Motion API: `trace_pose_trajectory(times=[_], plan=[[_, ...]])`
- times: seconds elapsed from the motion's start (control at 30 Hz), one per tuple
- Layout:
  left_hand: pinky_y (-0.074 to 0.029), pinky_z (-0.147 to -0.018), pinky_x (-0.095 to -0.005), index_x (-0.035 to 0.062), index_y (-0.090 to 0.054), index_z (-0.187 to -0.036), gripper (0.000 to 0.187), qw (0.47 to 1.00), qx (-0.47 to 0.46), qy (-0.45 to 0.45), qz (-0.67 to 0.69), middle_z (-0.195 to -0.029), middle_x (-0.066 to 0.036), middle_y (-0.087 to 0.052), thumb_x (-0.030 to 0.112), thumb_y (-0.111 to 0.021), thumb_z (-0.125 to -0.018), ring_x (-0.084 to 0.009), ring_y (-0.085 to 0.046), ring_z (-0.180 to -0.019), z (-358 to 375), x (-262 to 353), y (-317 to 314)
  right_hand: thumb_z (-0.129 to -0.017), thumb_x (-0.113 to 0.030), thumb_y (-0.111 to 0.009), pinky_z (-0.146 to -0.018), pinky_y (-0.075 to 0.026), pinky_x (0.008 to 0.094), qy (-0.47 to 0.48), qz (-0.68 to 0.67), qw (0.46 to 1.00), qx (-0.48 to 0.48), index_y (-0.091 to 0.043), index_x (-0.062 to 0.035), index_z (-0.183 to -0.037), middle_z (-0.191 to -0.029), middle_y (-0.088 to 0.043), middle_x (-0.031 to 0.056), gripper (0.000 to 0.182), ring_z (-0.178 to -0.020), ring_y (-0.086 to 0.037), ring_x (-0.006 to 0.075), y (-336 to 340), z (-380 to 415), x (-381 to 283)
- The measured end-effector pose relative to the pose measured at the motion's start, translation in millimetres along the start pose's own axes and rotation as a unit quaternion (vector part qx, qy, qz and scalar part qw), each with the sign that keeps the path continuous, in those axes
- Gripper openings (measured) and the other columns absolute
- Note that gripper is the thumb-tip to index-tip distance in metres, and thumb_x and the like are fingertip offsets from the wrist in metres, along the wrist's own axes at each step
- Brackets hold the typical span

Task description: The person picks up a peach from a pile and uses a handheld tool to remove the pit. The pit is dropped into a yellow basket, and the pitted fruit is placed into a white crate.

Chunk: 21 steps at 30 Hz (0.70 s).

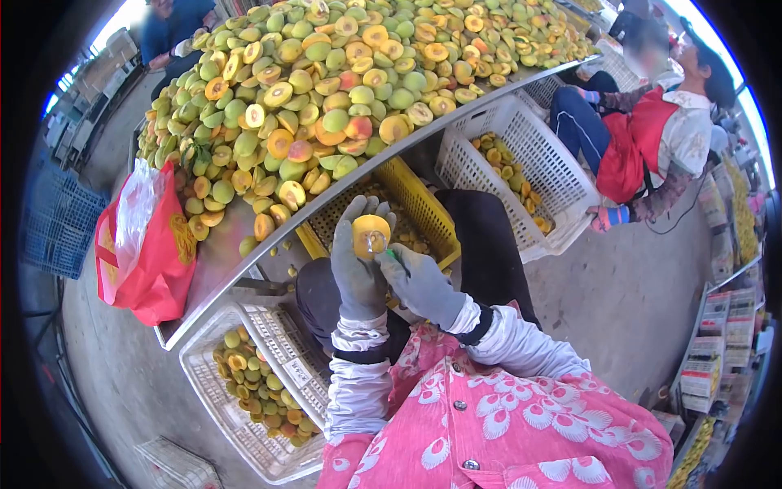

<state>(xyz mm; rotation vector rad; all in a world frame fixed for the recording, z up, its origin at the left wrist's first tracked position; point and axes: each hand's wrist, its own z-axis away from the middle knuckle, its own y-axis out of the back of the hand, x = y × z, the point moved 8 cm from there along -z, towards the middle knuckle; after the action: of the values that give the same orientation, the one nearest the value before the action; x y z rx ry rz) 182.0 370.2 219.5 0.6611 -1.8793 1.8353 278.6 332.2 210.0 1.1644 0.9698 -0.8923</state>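
Observation:
A halved yellow-orange fruit (366,230) rests in my gloved left hand (358,273), cut side up, with the fingers around it. My gloved right hand (422,285) is closed on a small tool with a green part (392,255); its metal end touches the middle of the fruit half. Both hands are above my lap. Beneath and behind them is a yellow crate (419,200) with small pieces in it. A large heap of halved fruit (326,98) covers the metal table (314,202) in front of me.
A white crate (244,444) of fruit halves stands on the floor at left, another white crate (562,196) at right. A red bag (155,261) lies on the table's left corner. A person in a red apron (643,138) sits at right; another person (167,37) is at back left.

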Motion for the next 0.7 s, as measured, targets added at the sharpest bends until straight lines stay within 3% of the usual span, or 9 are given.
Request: trace_pose_trajectory(times=[0.07, 0.2, 0.3, 0.4, 0.47, 0.57, 0.6, 0.67, 0.7], plan=[[-0.046, -0.106, -0.0455, -0.0103, -0.043, -0.135, 0.049, 0.993, -0.031, -0.057, -0.095, -0.134, -0.023, -0.051, 0.028, -0.030, -0.107, -0.0314, -0.054, -0.123, 2, 13, -14, -0.102, -0.036, -0.049, -0.066, -0.047, 0.0442, 0.053, 0.000, 0.996, 0.069, -0.060, -0.0010, -0.100, -0.076, -0.063, 0.0221, 0.036, -0.073, -0.063, 0.0409, 5, 3, -10], [-0.046, -0.106, -0.0448, -0.0095, -0.045, -0.134, 0.047, 0.961, -0.066, -0.146, -0.224, -0.135, -0.023, -0.051, 0.027, -0.033, -0.106, -0.0310, -0.053, -0.124, 7, 29, -35, -0.102, -0.033, -0.050, -0.067, -0.048, 0.0426, 0.062, -0.048, 0.993, 0.088, -0.059, -0.0007, -0.101, -0.079, -0.064, 0.0223, 0.033, -0.073, -0.064, 0.0397, 5, 3, -17], [-0.042, -0.109, -0.0455, -0.0065, -0.048, -0.131, 0.044, 0.976, -0.075, -0.150, -0.141, -0.140, -0.023, -0.048, 0.026, -0.041, -0.103, -0.0315, -0.053, -0.125, 6, 31, -37, -0.103, -0.032, -0.049, -0.065, -0.048, 0.0407, 0.109, -0.107, 0.980, 0.126, -0.059, -0.0005, -0.101, -0.080, -0.066, 0.0181, 0.033, -0.069, -0.064, 0.0337, 4, 2, -17], [-0.042, -0.109, -0.0461, -0.0039, -0.048, -0.132, 0.043, 0.982, -0.088, -0.136, -0.097, -0.143, -0.024, -0.046, 0.024, -0.048, -0.100, -0.0315, -0.052, -0.126, 6, 34, -33, -0.103, -0.037, -0.048, -0.066, -0.050, 0.0387, 0.113, -0.193, 0.973, 0.058, -0.059, -0.0003, -0.103, -0.082, -0.066, 0.0132, 0.039, -0.070, -0.064, 0.0273, 2, -2, -23], [-0.042, -0.109, -0.0443, -0.0021, -0.045, -0.136, 0.045, 0.987, -0.119, -0.072, -0.086, -0.142, -0.024, -0.046, 0.024, -0.051, -0.099, -0.0307, -0.051, -0.127, 2, 30, -30, -0.103, -0.042, -0.048, -0.071, -0.050, 0.0378, -0.190, -0.196, 0.956, -0.110, -0.059, 0.0002, -0.106, -0.083, -0.066, 0.0112, 0.044, -0.075, -0.063, 0.0239, -10, 10, -11], [-0.045, -0.105, -0.0413, -0.0015, -0.052, -0.132, 0.044, 0.983, -0.098, -0.001, -0.154, -0.134, -0.020, -0.055, 0.028, -0.051, -0.100, -0.0272, -0.056, -0.121, 1, 33, -35, -0.105, -0.037, -0.046, -0.068, -0.048, 0.0280, -0.088, -0.112, 0.985, -0.098, -0.061, -0.0021, -0.110, -0.080, -0.063, 0.0042, 0.038, -0.075, -0.061, 0.0129, -4, 0, -8], [-0.045, -0.105, -0.0413, -0.0015, -0.052, -0.132, 0.044, 0.983, -0.101, -0.002, -0.155, -0.134, -0.020, -0.055, 0.028, -0.051, -0.100, -0.0272, -0.056, -0.121, -2, 37, -32, -0.105, -0.037, -0.046, -0.068, -0.048, 0.0280, -0.085, -0.113, 0.985, -0.096, -0.061, -0.0021, -0.110, -0.080, -0.063, 0.0042, 0.038, -0.075, -0.061, 0.0129, -7, -4, 3], [-0.050, -0.097, -0.0357, -0.0040, -0.057, -0.125, 0.037, 0.965, -0.076, 0.149, -0.204, -0.117, -0.017, -0.065, 0.022, -0.056, -0.099, -0.0217, -0.063, -0.108, -10, 17, -11, -0.104, -0.037, -0.046, -0.063, -0.044, 0.0265, 0.072, -0.007, 0.997, -0.020, -0.062, -0.0025, -0.104, -0.075, -0.059, 0.0020, 0.038, -0.068, -0.056, 0.0127, -2, -10, -1], [-0.053, -0.090, -0.0339, -0.0040, -0.062, -0.116, 0.030, 0.969, -0.053, 0.131, -0.202, -0.105, -0.013, -0.069, 0.020, -0.056, -0.099, -0.0188, -0.066, -0.098, -14, 16, -9, -0.104, -0.037, -0.046, -0.063, -0.044, 0.0265, 0.079, -0.004, 0.997, -0.018, -0.062, -0.0025, -0.104, -0.075, -0.059, 0.0020, 0.038, -0.068, -0.056, 0.0127, -2, -14, -5]])
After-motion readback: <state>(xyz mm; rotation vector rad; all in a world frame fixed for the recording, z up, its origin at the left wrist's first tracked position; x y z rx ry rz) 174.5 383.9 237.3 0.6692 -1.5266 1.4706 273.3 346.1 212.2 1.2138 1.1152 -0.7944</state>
